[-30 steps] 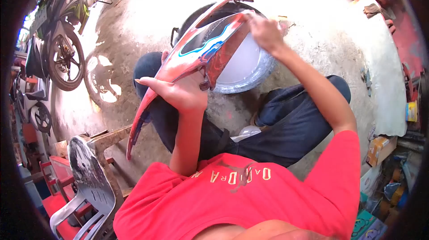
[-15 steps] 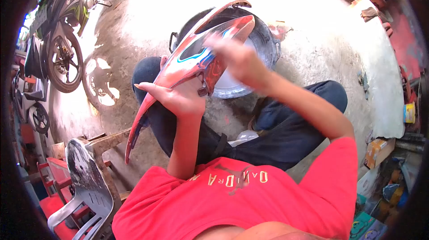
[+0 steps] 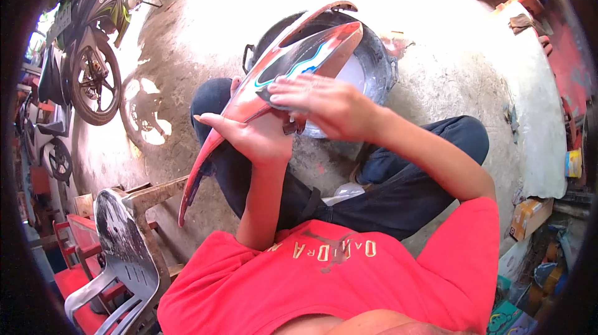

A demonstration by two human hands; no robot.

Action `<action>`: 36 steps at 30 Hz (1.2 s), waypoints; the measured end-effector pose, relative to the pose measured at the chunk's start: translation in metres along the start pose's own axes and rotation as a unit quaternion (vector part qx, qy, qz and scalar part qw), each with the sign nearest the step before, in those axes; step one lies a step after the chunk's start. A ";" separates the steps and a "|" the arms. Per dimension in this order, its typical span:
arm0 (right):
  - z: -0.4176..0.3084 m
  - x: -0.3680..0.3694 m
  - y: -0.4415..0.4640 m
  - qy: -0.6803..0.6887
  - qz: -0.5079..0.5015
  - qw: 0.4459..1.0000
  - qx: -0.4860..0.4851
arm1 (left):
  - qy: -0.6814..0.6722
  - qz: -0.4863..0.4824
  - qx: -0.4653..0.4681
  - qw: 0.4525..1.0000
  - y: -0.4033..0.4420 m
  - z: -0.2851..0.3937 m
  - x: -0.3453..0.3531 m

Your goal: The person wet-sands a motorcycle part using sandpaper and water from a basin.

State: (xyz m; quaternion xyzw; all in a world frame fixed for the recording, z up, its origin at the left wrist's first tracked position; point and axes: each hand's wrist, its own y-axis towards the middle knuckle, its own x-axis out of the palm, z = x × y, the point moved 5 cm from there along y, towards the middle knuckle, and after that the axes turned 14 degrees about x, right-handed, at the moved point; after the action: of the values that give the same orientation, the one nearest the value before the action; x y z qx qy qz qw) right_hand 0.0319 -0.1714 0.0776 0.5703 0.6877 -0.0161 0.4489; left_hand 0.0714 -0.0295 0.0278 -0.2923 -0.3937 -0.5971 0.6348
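"How are the hands placed?"

"The left hand (image 3: 258,138) is palm-up, its thumb over the motorcycle body panel (image 3: 286,61) and its fingers underneath, clasping it. The right hand (image 3: 330,107) lies flattened, fingers together, over a small dark pad (image 3: 264,94) against the panel's face. Whether its thumb pinches the pad, I can't tell."

"And the panel itself?"

"Long, curved and tapering, glossy red with black, white and blue graphics. A thin, hooked strip arcs along its far side. It slants between the hands: the broad upper end reaches beyond the right hand, the narrow tail runs out past the left wrist."

"What room is there around it?"

"The upper end overhangs a round grey basin (image 3: 385,64) with side handles and whitish contents. Rough concrete floor (image 3: 436,54) spreads beyond. Nearer the tail stands a scuffed plastic chair (image 3: 134,254); farther left, a motorcycle (image 3: 96,82)."
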 end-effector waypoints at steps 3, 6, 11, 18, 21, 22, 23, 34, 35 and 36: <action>0.079 -0.020 0.001 -0.040 0.104 0.990 0.085 | -0.004 0.030 -0.015 0.999 -0.005 0.002 0.006; 0.122 -0.044 -0.004 -0.127 0.115 0.921 0.351 | -0.016 0.024 -0.008 1.000 -0.005 0.002 0.011; -0.003 0.003 0.003 -0.019 0.014 1.000 0.007 | 0.022 0.020 0.017 0.999 0.000 0.000 -0.007; 0.090 -0.033 0.010 -0.072 0.028 0.942 0.325 | 0.010 0.048 0.008 0.999 -0.002 -0.001 0.003; 0.056 -0.011 0.009 -0.140 0.097 0.978 0.119 | 0.005 0.037 0.000 0.999 -0.003 -0.001 0.002; 0.025 0.002 0.011 -0.105 0.045 0.992 0.045 | -0.005 0.028 -0.010 1.000 -0.004 -0.002 0.000; -0.010 0.008 0.012 -0.078 0.017 0.996 -0.046 | 0.019 0.037 0.004 0.999 -0.003 -0.003 -0.005; -0.007 0.007 0.011 -0.033 0.029 0.999 0.030 | 0.011 0.015 0.019 1.000 -0.007 -0.008 -0.003; -0.009 0.006 0.011 -0.020 0.016 1.000 0.001 | 0.003 0.015 0.014 1.000 -0.008 -0.010 -0.004; -0.010 0.006 0.012 -0.007 0.004 1.000 -0.029 | -0.005 0.016 0.008 1.000 -0.008 -0.011 -0.005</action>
State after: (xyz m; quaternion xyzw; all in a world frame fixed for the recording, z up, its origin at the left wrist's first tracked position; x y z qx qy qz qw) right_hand 0.0363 -0.1571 0.0856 0.5596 0.6829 0.0015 0.4696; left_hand 0.0658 -0.0373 0.0169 -0.2963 -0.3966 -0.5827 0.6445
